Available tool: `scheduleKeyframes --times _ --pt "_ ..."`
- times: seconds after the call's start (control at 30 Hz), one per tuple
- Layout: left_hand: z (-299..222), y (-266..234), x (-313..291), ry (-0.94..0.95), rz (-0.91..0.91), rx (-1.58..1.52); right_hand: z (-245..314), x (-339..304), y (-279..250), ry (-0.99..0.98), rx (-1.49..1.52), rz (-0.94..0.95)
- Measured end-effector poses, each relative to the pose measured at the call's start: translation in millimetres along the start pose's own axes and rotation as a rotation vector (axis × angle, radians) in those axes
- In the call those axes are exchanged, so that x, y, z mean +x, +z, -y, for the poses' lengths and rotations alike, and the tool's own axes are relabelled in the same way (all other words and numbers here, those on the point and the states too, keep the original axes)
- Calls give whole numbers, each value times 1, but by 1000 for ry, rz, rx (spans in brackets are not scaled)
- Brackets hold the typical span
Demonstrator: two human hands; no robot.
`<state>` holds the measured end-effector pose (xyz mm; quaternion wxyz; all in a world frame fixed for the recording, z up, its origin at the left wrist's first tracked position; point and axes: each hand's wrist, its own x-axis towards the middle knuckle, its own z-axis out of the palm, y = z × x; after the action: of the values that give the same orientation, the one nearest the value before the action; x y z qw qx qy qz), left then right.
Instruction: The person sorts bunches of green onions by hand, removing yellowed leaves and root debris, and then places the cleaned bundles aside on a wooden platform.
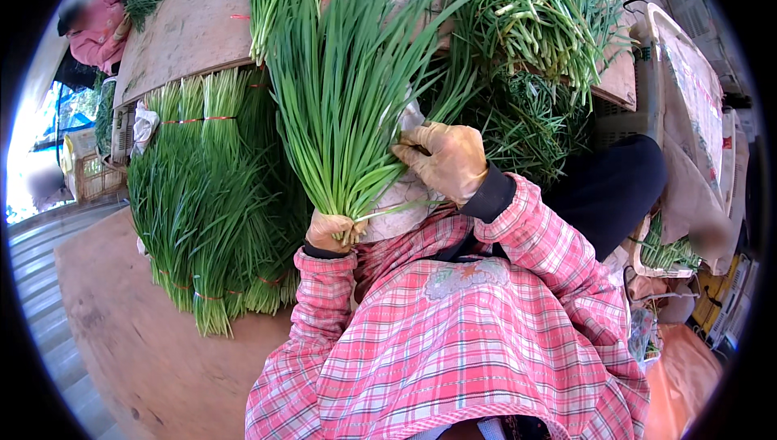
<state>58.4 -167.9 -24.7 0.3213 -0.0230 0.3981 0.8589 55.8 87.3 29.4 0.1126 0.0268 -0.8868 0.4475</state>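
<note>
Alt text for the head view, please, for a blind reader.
Left hand grips the base of a fanned green bunch; the right hand, fingers curled, is at its right side. Banded bundles lie at left; a green pile lies on a wooden board ahead.

"What's the furniture?"
"Plywood: an upper board (174, 31) spans the back, and a lower board (154, 318) lies nearer, at left."
"And beyond that?"
"A ridged grey surface (57, 327) along the left, with a yellowish crate (95, 178) farther back."
"Where's the light?"
"Brightest at far left, beside a blue sheet (78, 122). Over on the right, a pale grey crate (689, 4) sits back, an orange sheet (684, 375) nearer."
</note>
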Motion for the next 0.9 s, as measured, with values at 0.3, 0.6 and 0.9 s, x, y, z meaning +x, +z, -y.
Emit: scheduleKeyframes --times 0.3,0.6,0.9 --pt "-3 13 -2 -2 -53 84 -8 5 -24 502 711 -179" --pt "-6 21 -3 -2 -83 127 7 6 -68 387 637 -352" --pt "-5 28 -2 9 -39 108 20 6 -10 -149 -229 81"
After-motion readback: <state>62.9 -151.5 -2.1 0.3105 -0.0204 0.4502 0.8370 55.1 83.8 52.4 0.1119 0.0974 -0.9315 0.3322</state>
